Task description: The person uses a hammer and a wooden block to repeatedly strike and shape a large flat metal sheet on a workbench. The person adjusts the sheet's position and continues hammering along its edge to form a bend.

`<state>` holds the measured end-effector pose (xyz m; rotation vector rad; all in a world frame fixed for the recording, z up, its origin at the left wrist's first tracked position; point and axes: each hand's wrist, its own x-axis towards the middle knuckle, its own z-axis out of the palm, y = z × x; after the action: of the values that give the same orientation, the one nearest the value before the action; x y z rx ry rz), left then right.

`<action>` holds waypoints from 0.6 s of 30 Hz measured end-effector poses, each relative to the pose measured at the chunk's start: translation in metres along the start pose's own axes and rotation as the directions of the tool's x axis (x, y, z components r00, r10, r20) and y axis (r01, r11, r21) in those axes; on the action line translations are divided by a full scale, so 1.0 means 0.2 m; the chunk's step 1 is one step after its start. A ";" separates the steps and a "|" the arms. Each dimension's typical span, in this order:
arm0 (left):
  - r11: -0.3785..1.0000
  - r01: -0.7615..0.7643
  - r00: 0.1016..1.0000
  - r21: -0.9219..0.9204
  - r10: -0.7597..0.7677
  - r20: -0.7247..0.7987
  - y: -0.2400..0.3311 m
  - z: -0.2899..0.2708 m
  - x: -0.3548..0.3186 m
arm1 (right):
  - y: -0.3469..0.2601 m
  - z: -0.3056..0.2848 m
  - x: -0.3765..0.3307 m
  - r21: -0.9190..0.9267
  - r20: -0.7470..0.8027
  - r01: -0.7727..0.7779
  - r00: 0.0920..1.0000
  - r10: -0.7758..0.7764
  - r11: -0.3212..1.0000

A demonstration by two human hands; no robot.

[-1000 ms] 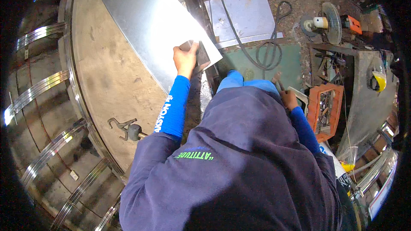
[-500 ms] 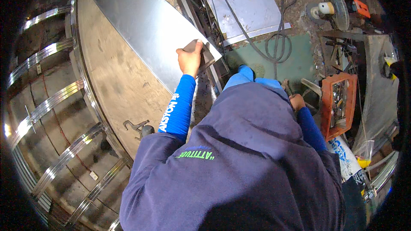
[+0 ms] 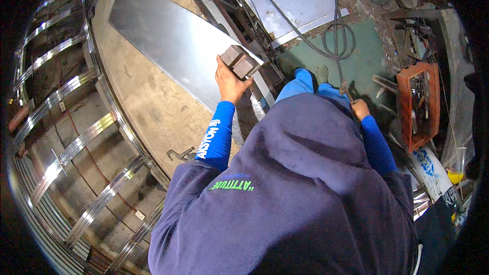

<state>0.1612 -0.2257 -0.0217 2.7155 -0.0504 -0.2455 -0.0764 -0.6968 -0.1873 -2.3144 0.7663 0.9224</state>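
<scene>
One view only, from above: your left hand (image 3: 229, 82) is gripping a small brown block (image 3: 239, 62), pressing it on the near corner of the metal sheet (image 3: 173, 40) lying on the round table (image 3: 147, 107). Your right hand (image 3: 360, 109) is hanging low beside the cable (image 3: 338, 35); its grip I cannot tell. Leaning on that overhanging corner is risking a tipping, sliding sheet.

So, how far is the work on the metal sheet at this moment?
Done: the metal sheet lies on the round table. In hand: the left hand holds a dark block at its near edge; the right hand grips a thin tool. Left: I cannot tell.
</scene>
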 end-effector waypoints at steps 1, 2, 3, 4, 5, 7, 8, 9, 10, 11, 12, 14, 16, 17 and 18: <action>1.000 -0.001 1.000 0.007 0.001 -0.004 0.01 0.01 0.00 | 0.04 0.01 0.00 0.010 0.029 0.003 1.000 -0.003 1.000; 1.000 -0.007 1.000 -0.018 0.007 -0.007 0.01 0.02 0.00 | 0.08 0.01 0.01 0.019 0.059 0.006 0.998 -0.007 1.000; 1.000 -0.017 1.000 -0.003 0.017 -0.006 0.01 0.02 0.00 | 0.09 0.03 0.02 0.035 0.093 0.015 0.996 -0.018 0.999; 1.000 -0.028 1.000 0.013 0.028 -0.005 0.00 0.03 0.00 | 0.11 0.05 0.03 0.054 0.099 -0.019 0.995 0.013 0.998; 0.999 -0.038 0.999 0.029 0.038 -0.003 -0.01 0.03 0.00 | 0.13 0.07 0.03 0.074 0.107 -0.051 0.993 0.043 0.996; 0.996 -0.069 0.997 0.054 0.070 -0.018 0.00 0.07 -0.01 | 0.19 0.11 0.06 0.068 0.100 -0.084 0.992 0.077 0.994; 0.996 -0.079 0.996 0.045 0.080 -0.028 0.00 0.08 -0.02 | 0.22 0.13 0.08 0.042 0.092 -0.078 0.993 0.074 0.996; 0.995 -0.090 0.995 0.036 0.091 -0.037 0.01 0.09 -0.02 | 0.24 0.15 0.09 0.018 0.085 -0.075 0.994 0.073 0.997; 0.996 -0.085 0.996 0.014 0.085 -0.029 0.02 0.09 -0.02 | 0.27 0.17 0.09 0.028 0.090 -0.063 0.994 0.061 0.998; 0.997 -0.072 0.997 -0.008 0.072 -0.021 0.03 0.09 -0.02 | 0.31 0.19 0.09 0.053 0.097 -0.082 0.992 0.077 0.995; 0.998 -0.055 0.998 -0.023 0.054 -0.013 0.03 0.08 -0.03 | 0.31 0.20 0.08 0.079 0.109 -0.097 0.990 0.088 0.992; 1.000 -0.028 1.000 -0.002 0.028 0.002 0.04 0.04 -0.04 | 0.31 0.23 0.05 0.120 0.131 -0.114 0.986 0.098 0.986; 0.999 -0.019 0.999 -0.028 0.020 0.032 0.05 0.05 -0.03 | 0.42 0.23 0.05 0.138 0.125 -0.124 0.986 0.107 0.983; 0.999 -0.009 0.999 -0.034 0.011 0.044 0.04 0.05 -0.02 | 0.44 0.23 0.05 0.126 0.128 -0.121 0.986 0.104 0.985; 0.999 -0.025 1.000 0.028 0.025 -0.001 0.00 0.02 -0.01 | 0.37 0.24 0.04 0.125 0.141 -0.099 0.987 0.082 0.987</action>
<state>0.1579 -0.2262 -0.0242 2.7408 -0.0883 -0.2377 -0.1409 -0.7208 -0.2427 -2.0949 0.8543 1.0257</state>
